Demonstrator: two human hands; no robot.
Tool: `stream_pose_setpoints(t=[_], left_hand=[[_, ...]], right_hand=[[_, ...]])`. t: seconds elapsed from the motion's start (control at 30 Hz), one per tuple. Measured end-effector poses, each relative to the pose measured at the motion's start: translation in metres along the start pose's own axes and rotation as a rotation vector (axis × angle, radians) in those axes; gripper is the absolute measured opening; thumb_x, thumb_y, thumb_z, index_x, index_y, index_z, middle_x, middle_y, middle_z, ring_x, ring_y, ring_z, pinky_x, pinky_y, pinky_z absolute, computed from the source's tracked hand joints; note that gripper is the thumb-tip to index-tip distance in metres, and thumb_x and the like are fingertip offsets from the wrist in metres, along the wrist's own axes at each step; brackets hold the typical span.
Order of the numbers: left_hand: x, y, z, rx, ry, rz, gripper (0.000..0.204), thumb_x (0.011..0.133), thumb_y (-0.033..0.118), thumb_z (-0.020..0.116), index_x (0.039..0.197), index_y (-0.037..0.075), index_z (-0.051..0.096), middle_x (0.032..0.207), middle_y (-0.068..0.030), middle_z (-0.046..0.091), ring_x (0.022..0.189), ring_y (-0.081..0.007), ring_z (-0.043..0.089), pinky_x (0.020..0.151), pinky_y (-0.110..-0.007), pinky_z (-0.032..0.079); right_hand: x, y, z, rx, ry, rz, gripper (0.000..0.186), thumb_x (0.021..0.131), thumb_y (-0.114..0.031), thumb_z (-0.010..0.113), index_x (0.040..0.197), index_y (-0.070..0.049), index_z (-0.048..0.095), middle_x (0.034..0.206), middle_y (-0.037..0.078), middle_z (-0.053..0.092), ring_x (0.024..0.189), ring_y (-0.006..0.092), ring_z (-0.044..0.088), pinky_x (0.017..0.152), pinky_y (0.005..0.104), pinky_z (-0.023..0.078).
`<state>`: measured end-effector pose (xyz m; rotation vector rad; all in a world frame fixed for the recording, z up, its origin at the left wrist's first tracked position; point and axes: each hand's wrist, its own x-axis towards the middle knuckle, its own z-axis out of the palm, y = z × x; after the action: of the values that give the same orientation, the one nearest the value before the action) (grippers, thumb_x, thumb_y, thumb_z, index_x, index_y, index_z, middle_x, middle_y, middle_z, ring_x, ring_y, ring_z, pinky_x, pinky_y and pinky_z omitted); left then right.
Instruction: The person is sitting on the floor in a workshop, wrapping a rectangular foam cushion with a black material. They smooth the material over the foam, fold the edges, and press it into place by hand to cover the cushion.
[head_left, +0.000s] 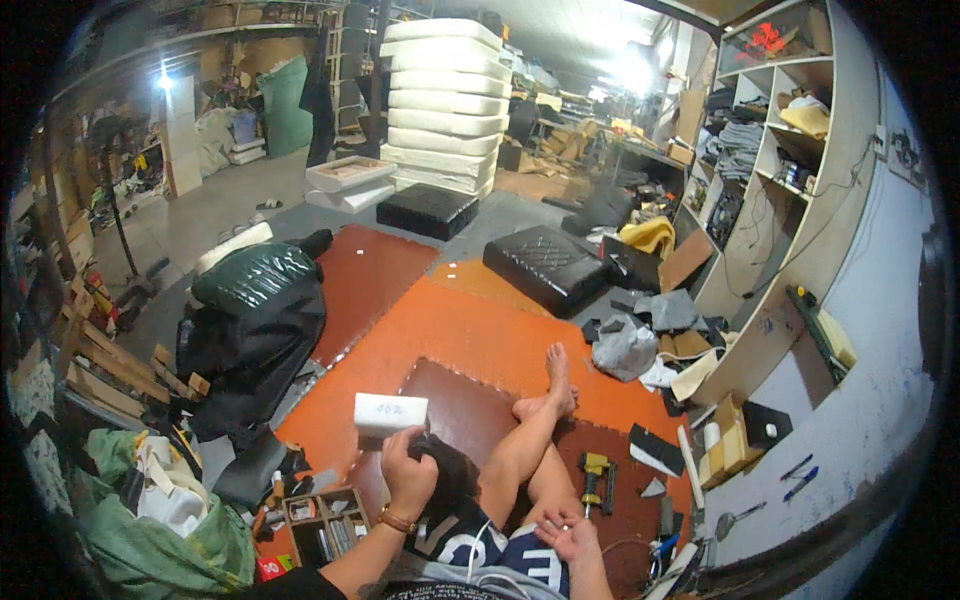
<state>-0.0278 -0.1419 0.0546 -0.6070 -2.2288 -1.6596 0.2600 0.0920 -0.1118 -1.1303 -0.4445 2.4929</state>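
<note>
My left hand [410, 475], with a band on its wrist, is closed at the edge of a piece of black material [452, 468] lying by my lap. Whether that is cloth or leather I cannot tell. Just beyond it sits a white foam-like block [392, 412] with a handwritten mark. Over my patterned shorts, my right hand [568, 540] is palm up, fingers loosely bent and apart, with nothing seen in it. A yellow-and-black power tool [597, 478] lies on the mat close to that hand.
At my left are a wooden divided box [325, 525] of small parts and a green sack [165, 540]. Black wrapped cushions [550, 265] and a tall stack of white foam [445, 100] stand ahead. Shelving [765, 170] lines the right; an orange mat [390, 310] covers the floor.
</note>
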Motion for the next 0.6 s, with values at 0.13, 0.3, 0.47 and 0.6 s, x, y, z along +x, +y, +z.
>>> stream_pose_setpoints(t=[0.13, 0.3, 0.47, 0.6], left_hand=[[0.006, -0.001, 0.005, -0.084, 0.065, -0.072, 0.043, 0.073, -0.005, 0.062, 0.114, 0.003, 0.071, 0.102, -0.0163, 0.073, 0.100, -0.0325, 0.068, 0.091, -0.042, 0.055], [0.014, 0.037, 0.010, -0.312, 0.023, -0.208, 0.047, 0.076, -0.011, 0.061, 0.121, 0.001, 0.064, 0.102, -0.0115, 0.071, 0.100, -0.0202, 0.069, 0.088, -0.034, 0.056], [0.008, 0.070, 0.011, -0.541, -0.009, -0.135, 0.045, 0.077, -0.020, 0.059, 0.117, 0.002, 0.056, 0.112, -0.0112, 0.069, 0.104, -0.0203, 0.068, 0.094, -0.033, 0.057], [0.002, 0.100, -0.010, -0.706, -0.091, -0.121, 0.046, 0.075, -0.021, 0.054, 0.115, 0.001, 0.055, 0.115, -0.0140, 0.068, 0.105, -0.0214, 0.069, 0.096, -0.032, 0.056]], right_hand=[[-0.029, 0.008, 0.041, -0.340, 0.005, 0.192, 0.043, 0.106, -0.012, 0.043, 0.148, -0.004, 0.042, 0.138, 0.021, 0.058, 0.134, 0.0540, 0.055, 0.105, 0.0778, 0.047], [-0.053, 0.030, 0.099, -0.889, 0.138, -0.421, 0.066, 0.101, -0.028, 0.067, 0.153, 0.002, 0.039, 0.142, 0.023, 0.058, 0.128, 0.0450, 0.060, 0.103, 0.0567, 0.055], [-0.114, 0.029, 0.210, -1.302, 0.180, -1.508, 0.082, 0.084, -0.025, 0.088, 0.151, -0.001, 0.046, 0.140, 0.026, 0.058, 0.130, 0.0456, 0.056, 0.112, 0.0547, 0.044], [-0.110, 0.017, 0.210, -1.207, 0.078, -1.908, 0.072, 0.081, -0.015, 0.086, 0.144, -0.005, 0.053, 0.136, 0.024, 0.062, 0.125, 0.0433, 0.061, 0.108, 0.0540, 0.047]])
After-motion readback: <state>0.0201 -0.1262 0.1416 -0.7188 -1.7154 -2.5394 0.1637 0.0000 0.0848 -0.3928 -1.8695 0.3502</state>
